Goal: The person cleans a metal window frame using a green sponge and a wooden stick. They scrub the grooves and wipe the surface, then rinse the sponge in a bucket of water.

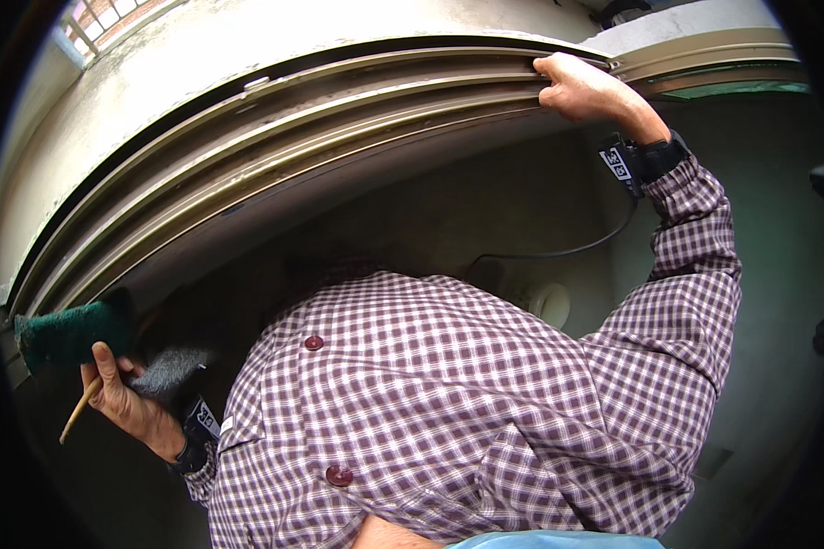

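At the lower left, my left hand [127, 405] holds a thin wooden stick [79, 412] and a dark green scouring pad [69, 333], its thumb at the pad's lower edge. The pad lies over the near left end of a metal sliding-window track [261, 134]. A grey fuzzy piece [172, 372], its material unclear, is beside the fingers; whether it is held cannot be told. My right hand [577, 86] grips the track's ridges near their far right end, fingertips partly hidden. Both wrists wear black bands with small devices that bear printed markers.
A pale wall or ledge [172, 75] runs beyond the track, with a barred railing [99, 24] at the top left. Green-edged glass [741, 89] is at the upper right. A black cable [563, 255] hangs from the right wrist device above a pale round object [553, 305].
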`<state>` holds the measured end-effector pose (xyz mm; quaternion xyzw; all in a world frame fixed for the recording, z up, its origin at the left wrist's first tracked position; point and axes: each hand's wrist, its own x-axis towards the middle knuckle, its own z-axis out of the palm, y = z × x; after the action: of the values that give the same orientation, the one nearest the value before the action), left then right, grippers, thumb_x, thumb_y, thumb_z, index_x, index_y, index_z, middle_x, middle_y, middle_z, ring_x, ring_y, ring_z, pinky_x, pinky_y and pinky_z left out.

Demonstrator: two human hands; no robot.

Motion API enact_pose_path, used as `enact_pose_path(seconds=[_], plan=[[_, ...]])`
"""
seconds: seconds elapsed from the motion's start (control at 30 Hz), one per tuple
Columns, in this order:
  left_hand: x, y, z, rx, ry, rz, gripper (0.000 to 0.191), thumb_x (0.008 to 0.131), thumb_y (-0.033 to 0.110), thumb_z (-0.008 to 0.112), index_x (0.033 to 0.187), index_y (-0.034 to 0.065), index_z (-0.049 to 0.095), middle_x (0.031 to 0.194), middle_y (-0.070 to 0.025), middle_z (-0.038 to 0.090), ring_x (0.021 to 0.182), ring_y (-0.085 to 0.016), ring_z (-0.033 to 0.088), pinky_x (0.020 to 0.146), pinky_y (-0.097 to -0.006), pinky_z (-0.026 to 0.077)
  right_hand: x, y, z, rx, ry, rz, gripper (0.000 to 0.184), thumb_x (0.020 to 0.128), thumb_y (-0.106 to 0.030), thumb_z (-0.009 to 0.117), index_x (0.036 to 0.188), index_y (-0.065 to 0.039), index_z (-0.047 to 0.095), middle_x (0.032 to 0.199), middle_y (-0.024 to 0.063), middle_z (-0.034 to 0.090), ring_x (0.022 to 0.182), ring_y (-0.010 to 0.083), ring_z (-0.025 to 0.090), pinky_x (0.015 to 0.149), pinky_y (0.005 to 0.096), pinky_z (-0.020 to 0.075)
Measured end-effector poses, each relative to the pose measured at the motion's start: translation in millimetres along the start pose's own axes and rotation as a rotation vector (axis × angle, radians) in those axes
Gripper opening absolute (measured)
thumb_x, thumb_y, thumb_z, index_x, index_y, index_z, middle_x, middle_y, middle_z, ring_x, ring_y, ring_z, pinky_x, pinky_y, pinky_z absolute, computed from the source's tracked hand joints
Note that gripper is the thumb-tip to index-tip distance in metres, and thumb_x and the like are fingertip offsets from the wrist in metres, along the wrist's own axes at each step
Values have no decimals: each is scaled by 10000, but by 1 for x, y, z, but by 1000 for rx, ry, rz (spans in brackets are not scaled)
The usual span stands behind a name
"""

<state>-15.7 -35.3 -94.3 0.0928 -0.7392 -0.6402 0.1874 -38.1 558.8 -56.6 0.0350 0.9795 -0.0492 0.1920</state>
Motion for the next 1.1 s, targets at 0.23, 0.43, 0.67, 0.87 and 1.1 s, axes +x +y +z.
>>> enact_pose_path(seconds=[0.23,0.43,0.67,0.87,1.1], plan=[[-24,11,30,-26,-18,9,195,861,177,726,766,87,582,593,8,520,489,-73,463,453,-201,365,-12,-101,-23,115,-16,-174,275,753,-137,542,797,126,610,614,237,587,563,284,607,541,391,483],[-18,27,30,-46,-91,32,226,861,171,726,734,101,554,611,4,525,498,-73,478,444,-200,368,-17,-146,-32,216,54,-341,178,715,-75,530,685,100,523,558,233,505,515,296,536,527,405,449],[-14,14,23,-26,-91,-7,267,867,194,721,706,85,538,601,2,529,480,-70,458,458,-192,356,-18,-166,-17,137,152,-513,528,735,5,497,1256,90,509,682,209,580,568,288,557,583,374,468],[-15,7,18,-6,-118,35,259,869,201,719,714,83,549,580,5,518,476,-72,457,464,-194,351,-16,-132,-23,193,385,-615,308,838,-84,601,1137,-92,670,687,122,635,567,216,595,552,336,480],[-14,7,13,-40,-138,46,269,857,190,732,699,86,541,562,6,503,471,-78,459,453,-206,367,8,-119,-6,-371,420,-978,434,870,-93,595,1299,-125,537,725,42,638,684,182,633,579,302,528]])
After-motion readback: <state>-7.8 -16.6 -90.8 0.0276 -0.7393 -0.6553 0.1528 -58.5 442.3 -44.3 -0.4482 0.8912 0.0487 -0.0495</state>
